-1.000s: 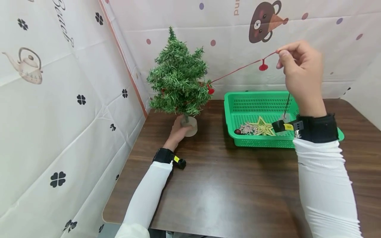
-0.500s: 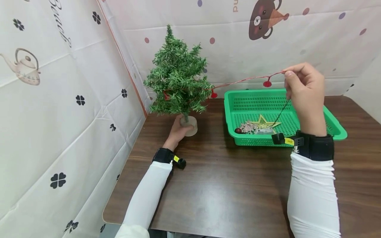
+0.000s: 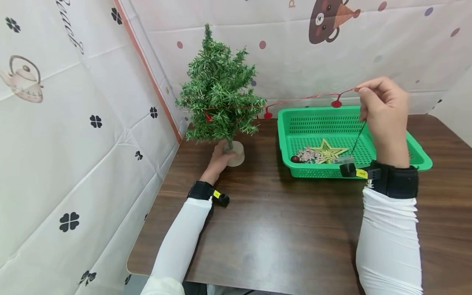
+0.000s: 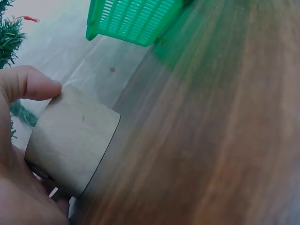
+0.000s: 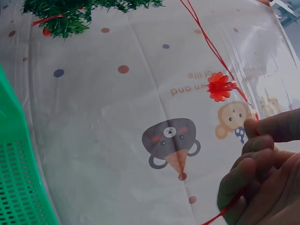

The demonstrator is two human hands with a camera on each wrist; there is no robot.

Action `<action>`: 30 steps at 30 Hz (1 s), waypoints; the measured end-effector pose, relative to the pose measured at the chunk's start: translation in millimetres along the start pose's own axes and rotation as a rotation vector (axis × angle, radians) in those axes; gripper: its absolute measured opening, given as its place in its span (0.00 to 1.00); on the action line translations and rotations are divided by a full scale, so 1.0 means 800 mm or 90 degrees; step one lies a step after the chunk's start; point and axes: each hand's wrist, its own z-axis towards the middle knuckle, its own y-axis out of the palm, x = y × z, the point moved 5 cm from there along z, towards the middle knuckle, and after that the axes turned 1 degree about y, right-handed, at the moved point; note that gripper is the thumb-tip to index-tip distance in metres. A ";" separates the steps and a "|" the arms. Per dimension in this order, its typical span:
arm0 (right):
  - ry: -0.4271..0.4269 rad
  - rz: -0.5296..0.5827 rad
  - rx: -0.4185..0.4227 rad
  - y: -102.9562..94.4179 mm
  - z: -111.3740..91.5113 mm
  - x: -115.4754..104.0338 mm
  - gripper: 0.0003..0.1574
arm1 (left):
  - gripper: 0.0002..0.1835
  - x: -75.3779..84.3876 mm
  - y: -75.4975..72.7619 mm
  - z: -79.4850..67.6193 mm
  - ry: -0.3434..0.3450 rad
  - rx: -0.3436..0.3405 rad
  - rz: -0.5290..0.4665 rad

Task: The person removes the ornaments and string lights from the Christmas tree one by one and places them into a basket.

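Observation:
A small artificial Christmas tree (image 3: pixel 221 88) stands upright at the back left, on a round wooden base (image 4: pixel 77 136). My left hand (image 3: pixel 218 157) grips that base, thumb across its top edge in the left wrist view. My right hand (image 3: pixel 385 114) pinches a red string of lights (image 5: pixel 220 86) between thumb and fingertips, above the green basket. The string runs from the tree's lower branches across to my fingers, with red flower-shaped pieces hanging from it. Past my hand a dark length drops to a clear case (image 3: pixel 343 159) in the basket.
A green plastic basket (image 3: pixel 321 171) sits at the back right of the wooden table (image 3: pixel 258 229). Inside it lie a gold star (image 3: pixel 326 150), a pale speckled cluster (image 3: pixel 307 155) and a dark red ball (image 3: pixel 295 159). Patterned white sheeting (image 3: pixel 110 164) closes off the left and back.
My right hand has come down and slightly right, still pinching the string, which now hangs more level and slacker. My left hand keeps its grip on the tree's base.

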 end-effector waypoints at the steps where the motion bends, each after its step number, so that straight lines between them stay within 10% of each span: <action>1: 0.012 -0.002 -0.002 0.000 -0.001 0.001 0.11 | 0.39 0.000 0.000 -0.001 -0.001 -0.003 -0.003; 20: -0.041 0.129 0.152 -0.025 0.005 -0.014 0.11 | 0.52 0.001 0.000 0.002 -0.007 0.066 -0.052; 30: -0.017 0.140 0.156 -0.034 0.010 0.001 0.11 | 0.50 0.002 -0.002 -0.001 -0.024 0.029 0.004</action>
